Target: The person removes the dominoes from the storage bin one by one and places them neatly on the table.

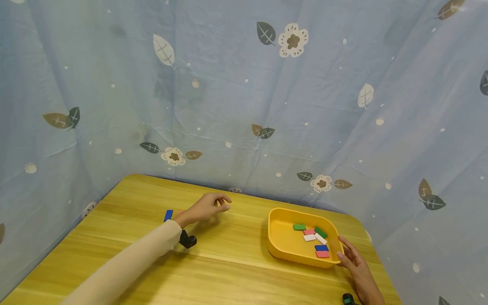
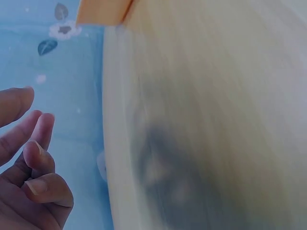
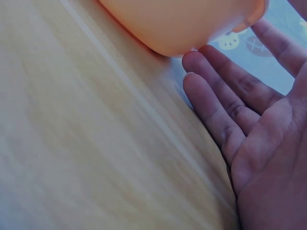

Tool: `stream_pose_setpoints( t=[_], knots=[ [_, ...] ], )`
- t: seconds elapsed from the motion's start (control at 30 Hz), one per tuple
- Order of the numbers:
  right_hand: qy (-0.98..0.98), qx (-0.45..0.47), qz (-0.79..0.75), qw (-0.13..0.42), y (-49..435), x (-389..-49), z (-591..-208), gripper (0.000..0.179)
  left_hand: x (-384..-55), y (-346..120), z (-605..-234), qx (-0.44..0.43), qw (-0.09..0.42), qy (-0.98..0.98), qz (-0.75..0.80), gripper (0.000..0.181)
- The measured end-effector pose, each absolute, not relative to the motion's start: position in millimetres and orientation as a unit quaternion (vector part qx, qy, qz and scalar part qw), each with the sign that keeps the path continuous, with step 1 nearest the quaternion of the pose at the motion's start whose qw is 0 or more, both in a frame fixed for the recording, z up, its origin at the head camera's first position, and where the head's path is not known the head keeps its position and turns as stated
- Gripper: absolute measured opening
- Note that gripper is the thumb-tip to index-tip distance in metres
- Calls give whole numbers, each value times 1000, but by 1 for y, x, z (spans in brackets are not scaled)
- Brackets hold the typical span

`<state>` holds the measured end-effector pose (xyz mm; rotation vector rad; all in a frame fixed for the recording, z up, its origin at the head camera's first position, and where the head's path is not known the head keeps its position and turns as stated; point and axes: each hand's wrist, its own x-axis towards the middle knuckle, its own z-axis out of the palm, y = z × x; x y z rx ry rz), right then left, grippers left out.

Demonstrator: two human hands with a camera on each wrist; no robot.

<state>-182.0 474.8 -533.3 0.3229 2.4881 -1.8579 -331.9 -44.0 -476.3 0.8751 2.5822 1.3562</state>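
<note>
My left hand [image 1: 207, 206] hovers over the table left of the yellow tray [image 1: 282, 253], its fingers loosely bent and nothing between them. The left wrist view shows the same hand [image 2: 36, 163] with spread, relaxed fingers. At the tray's near right corner my right hand [image 1: 356, 267] holds the rim, thumb on the near side and fingers along the outer wall. In the right wrist view, fingertips [image 3: 194, 60] meet the tray's outside [image 3: 182, 24]. Inside the tray lie several small rectangular blocks, including a green block [image 1: 299, 227], a white block [image 1: 309, 238] and a blue block [image 1: 321, 248].
Left of my left wrist, a blue block [image 1: 168, 215] lies on the wooden table [image 1: 228, 279], with a pink block [image 1: 180, 212] partly hidden by the wrist. A patterned blue curtain [image 1: 236, 84] hangs behind the table and at both sides.
</note>
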Motion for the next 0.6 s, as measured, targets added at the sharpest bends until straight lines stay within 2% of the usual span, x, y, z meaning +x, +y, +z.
stream_pose_setpoints(
  t=[0.6],
  knots=[
    [799,110,-591,-4,472,-182,-535,66,-322,42,-470,343,67,817,459,23]
  ],
)
